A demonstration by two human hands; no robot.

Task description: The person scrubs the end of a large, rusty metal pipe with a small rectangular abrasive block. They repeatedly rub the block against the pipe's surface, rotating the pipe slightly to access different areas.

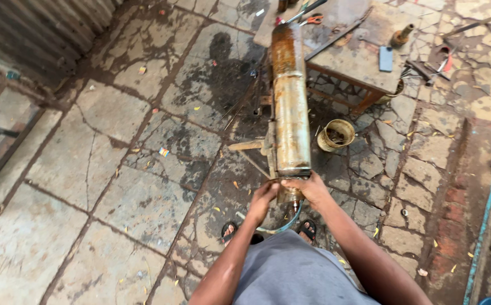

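Observation:
A long rusty metal cylinder (290, 101) runs from a workbench at the top down towards me. Both my hands are at its near end. My left hand (262, 200) grips the narrower end piece from the left and below. My right hand (310, 189) wraps the cylinder's lower rim from the right. A thin curved wire or hose (282, 227) loops under the end, just above my sandalled feet (307, 229).
A wooden workbench (364, 53) holds a dark phone-like slab (386, 58), pliers with red handles (313, 18) and metal bits. A round rusty tin (336, 134) sits on the cracked stone floor beside the cylinder. A corrugated metal wall (36, 34) stands far left.

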